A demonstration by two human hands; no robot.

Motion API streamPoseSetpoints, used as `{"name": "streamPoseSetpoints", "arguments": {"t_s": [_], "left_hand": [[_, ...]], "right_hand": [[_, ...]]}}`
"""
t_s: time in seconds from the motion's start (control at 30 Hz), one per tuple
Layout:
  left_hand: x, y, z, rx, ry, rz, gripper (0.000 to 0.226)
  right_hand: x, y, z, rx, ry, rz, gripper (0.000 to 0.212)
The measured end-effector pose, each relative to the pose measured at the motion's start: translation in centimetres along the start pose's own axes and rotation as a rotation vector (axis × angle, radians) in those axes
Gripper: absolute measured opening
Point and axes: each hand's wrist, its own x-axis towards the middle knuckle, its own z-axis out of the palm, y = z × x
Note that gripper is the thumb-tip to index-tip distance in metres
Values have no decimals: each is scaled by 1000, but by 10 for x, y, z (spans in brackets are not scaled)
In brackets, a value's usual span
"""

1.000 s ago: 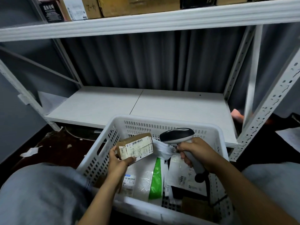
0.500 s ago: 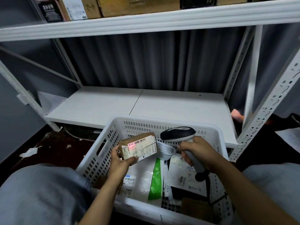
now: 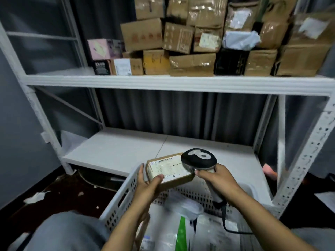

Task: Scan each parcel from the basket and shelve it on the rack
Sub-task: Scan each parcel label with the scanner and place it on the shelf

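My left hand [image 3: 147,183] grips a small brown cardboard parcel [image 3: 169,170] with a white label on top, held above the far rim of the white perforated basket [image 3: 117,205]. My right hand [image 3: 216,180] grips the handle of a black and grey barcode scanner [image 3: 198,159], whose head sits just right of the parcel and overlaps its right end. Inside the basket lie several soft bag parcels [image 3: 181,230], white with one green stripe. The white rack's lower shelf [image 3: 126,149] is bare; its upper shelf [image 3: 163,82] is packed with cardboard boxes.
Stacked boxes [image 3: 192,38] fill the upper shelf from centre to right; a pink box [image 3: 100,48] stands at their left. A perforated rack upright [image 3: 308,156] rises at the right. Paper scraps [image 3: 36,196] lie on the dark floor at the left. My knees frame the basket.
My head has tilted up, bringing the packed upper shelf into view. The parcel has been lifted higher and turned label-up, and the scanner's red light no longer shows on the label.
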Motion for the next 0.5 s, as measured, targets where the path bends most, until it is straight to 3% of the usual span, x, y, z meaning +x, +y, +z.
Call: {"name": "streamPoseSetpoints", "arguments": {"t_s": [0.17, 0.4, 0.5], "left_hand": [[7, 81, -13, -116, -94, 24, 58], [34, 191, -64, 211, -94, 232, 89], [44, 226, -83, 380, -37, 342, 86]], "right_hand": [[19, -71, 27, 122, 12, -63, 10], [62, -181, 60, 133, 57, -257, 21], [82, -215, 76, 128, 41, -282, 13]]}}
